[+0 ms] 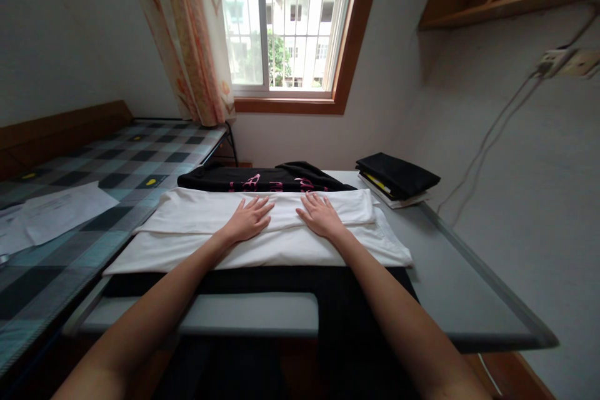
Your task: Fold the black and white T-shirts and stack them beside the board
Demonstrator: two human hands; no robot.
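A white garment (285, 250), partly folded over itself, lies across the table in front of me. My left hand (250, 219) rests flat on its upper folded layer, fingers spread. To the right, my right hand (319, 214) also presses flat on the same layer with fingers apart. Beneath the white cloth is a black garment (347, 319), part of which hangs over the table's front edge. Black cloth with pink lettering (262, 178) shows behind the white one; whether it is the same black garment I cannot tell.
A folded black item (398, 175) sits on papers at the table's (469, 300) back right. Left of the table is a bed with a checkered cover (140, 156), and paper sheets (60, 215) lie on it. Cables (492, 131) run down the right wall below a shelf (510, 3).
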